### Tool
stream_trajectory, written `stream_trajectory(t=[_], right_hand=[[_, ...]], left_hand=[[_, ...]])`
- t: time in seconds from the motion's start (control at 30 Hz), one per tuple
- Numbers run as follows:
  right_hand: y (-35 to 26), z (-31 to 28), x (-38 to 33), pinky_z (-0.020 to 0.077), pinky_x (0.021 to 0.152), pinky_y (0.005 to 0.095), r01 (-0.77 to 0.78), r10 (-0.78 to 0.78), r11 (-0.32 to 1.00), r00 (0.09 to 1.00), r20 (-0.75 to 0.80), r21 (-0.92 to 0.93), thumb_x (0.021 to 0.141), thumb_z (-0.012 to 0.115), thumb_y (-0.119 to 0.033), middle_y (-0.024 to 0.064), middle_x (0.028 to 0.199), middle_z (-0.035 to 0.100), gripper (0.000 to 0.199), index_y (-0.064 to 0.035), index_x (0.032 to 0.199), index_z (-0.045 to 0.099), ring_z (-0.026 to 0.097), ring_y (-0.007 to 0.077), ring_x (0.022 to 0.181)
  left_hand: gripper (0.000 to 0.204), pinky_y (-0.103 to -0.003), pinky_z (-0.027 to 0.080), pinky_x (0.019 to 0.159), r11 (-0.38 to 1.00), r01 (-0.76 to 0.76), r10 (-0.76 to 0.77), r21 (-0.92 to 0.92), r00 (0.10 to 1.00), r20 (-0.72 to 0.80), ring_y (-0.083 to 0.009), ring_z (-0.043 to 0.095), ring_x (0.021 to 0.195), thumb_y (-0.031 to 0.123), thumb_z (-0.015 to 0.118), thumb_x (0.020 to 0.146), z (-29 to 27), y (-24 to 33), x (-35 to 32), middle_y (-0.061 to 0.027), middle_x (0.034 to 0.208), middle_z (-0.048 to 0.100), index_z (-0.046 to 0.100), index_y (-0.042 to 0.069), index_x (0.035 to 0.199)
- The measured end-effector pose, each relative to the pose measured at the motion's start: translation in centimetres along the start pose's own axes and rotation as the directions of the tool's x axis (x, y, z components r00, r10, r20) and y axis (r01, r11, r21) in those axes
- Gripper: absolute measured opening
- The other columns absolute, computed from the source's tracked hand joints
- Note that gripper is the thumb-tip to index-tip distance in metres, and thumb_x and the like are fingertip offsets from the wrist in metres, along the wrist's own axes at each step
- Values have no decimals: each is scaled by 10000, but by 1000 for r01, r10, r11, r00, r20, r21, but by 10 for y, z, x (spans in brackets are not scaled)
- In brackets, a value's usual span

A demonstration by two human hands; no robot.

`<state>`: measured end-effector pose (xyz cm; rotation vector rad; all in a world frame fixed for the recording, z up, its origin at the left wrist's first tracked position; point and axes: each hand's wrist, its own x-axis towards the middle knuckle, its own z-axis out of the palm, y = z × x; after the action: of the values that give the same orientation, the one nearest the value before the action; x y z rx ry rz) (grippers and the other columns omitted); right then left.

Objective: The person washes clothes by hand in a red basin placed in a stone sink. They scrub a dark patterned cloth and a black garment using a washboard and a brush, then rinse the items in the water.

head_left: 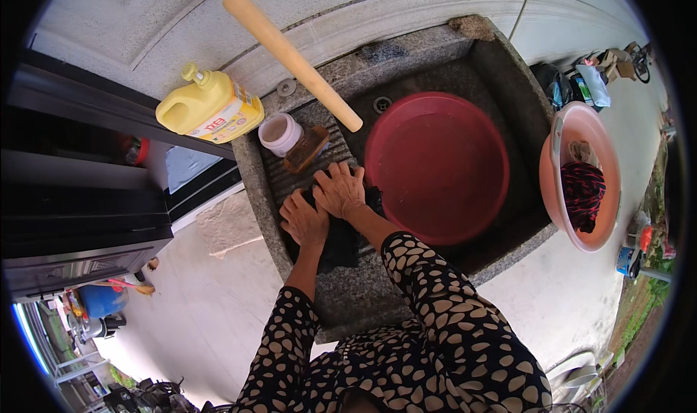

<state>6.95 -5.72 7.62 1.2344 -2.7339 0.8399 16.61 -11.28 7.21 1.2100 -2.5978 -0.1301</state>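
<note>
Since the black cloth (339, 246) lies bunched on the ridged slab (280, 183) under the left hand (307, 224) and right hand (341, 192), fingers (289, 208) bent over it, clamped or not I cannot tell, its handwashing seems unfinished, while the patterned cloth (583, 195) in the pink basin (549, 173) may be done or waiting.

From the left hand (305, 221), 9 o'clock is open over the sink (260, 195); the brush (307, 150) blocks 12. From the right hand (340, 189), the basin (443, 168) obstructs 3, the pipe (290, 57) 12.

Cloth (339, 244) on washboard (343, 146); basin (440, 170) right, in sink (255, 195)
</note>
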Motion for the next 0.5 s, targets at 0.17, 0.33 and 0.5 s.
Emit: stream_trajectory(t=[0.17, 0.33, 0.5], right_hand=[[5, -33, -68, 290, 759, 440, -2, 24, 947, 998, -63, 321, 809, 534, -411, 60, 951, 521, 301, -170, 969, 615, 459, 237, 886], [10, -43, -118, 325, 691, 411, 107, -120, 969, 992, 46, 223, 779, 544, -360, 48, 806, 553, 230, -135, 781, 589, 510, 223, 794], [9, -7, -34, 391, 611, 460, -54, 43, 995, 991, 129, 78, 806, 534, -361, 72, 645, 550, 259, -115, 737, 575, 552, 273, 701]], left_hand=[[336, -482, 352, 843, 888, -78, 133, -452, 987, 92, -345, 444, 1001, 328, 610, 844, -42, -7, -46, -146, 1065, 478, 502, 60, 1015], [275, -391, 350, 741, 895, -329, 317, -301, 944, -90, -293, 470, 865, 309, 570, 876, -29, -6, -106, -107, 909, 479, 450, 80, 785], [230, -419, 361, 647, 979, -119, 136, -165, 986, 96, -276, 512, 755, 291, 522, 919, -8, 3, -31, -84, 788, 496, 491, 85, 821]])
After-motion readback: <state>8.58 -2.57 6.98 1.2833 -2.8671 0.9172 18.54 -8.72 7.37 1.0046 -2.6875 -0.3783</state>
